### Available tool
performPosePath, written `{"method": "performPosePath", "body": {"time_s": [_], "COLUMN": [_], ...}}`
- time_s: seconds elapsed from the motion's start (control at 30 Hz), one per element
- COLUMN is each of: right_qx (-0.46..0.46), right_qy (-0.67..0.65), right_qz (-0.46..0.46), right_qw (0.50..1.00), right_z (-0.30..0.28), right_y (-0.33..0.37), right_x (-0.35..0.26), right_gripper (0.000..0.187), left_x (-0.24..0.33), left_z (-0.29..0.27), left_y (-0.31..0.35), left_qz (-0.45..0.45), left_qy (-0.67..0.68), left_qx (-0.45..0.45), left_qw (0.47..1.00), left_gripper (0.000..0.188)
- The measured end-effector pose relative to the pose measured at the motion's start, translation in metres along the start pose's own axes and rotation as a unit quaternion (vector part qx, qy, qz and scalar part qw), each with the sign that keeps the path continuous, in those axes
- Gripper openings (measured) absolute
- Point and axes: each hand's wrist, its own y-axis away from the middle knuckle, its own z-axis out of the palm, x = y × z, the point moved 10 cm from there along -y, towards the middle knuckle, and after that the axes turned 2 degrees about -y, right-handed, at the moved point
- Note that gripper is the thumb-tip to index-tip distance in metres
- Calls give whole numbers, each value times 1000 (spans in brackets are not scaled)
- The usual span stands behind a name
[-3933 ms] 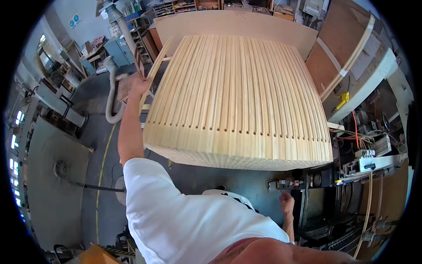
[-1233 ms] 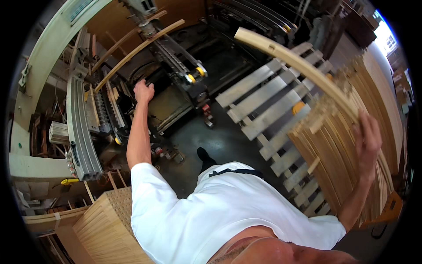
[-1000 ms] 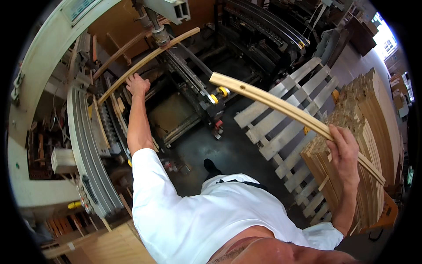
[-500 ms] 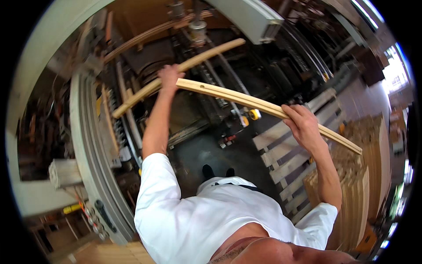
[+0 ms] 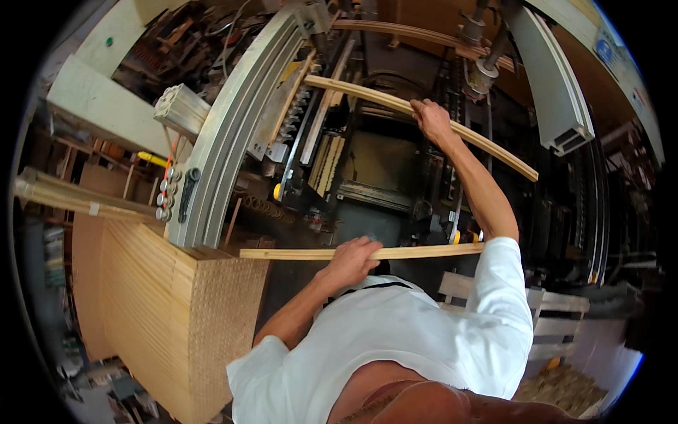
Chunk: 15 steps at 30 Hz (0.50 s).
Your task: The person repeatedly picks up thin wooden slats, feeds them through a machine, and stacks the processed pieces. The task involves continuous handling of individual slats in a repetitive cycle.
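My left hand (image 5: 353, 261) is closed around the middle of a pale wooden strip (image 5: 304, 254), which lies crosswise in front of my waist. My right arm stretches forward over a machine (image 5: 381, 166), and that hand (image 5: 432, 120) grips a second wooden strip (image 5: 494, 150) with a groove along its length. This farther strip slants from the upper middle down toward the right. My right fingers wrap over it near its centre, hiding part of the wood. The right end of the near strip reaches my right sleeve.
A grey metal beam (image 5: 236, 120) rises on the left, beside a large stack of wooden strips (image 5: 148, 283). Another beam (image 5: 554, 85) and a metal cylinder (image 5: 482, 78) stand at the far right. A slatted pallet (image 5: 554, 318) lies at the lower right.
The view has turned left, bringing the large stack in. My left hand has drawn back toward my waist with its strip. My right hand has reached forward over the machine with the grooved one.
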Motion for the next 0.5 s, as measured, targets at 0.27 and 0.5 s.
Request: {"method": "performPosePath", "body": {"time_s": [0.27,0.5], "right_qx": [47,57], "right_qy": [196,187], "right_qz": [39,13], "right_qw": [979,981], "right_z": [30,28], "right_y": [-79,-96], "right_x": [74,73], "right_gripper": [29,28], "left_x": [8,3], "left_z": [-48,-52], "left_y": [91,147], "left_qz": [-164,-298], "left_qy": [-20,30], "left_qx": [117,202], "left_qw": [979,932], "left_gripper": [37,38]}}
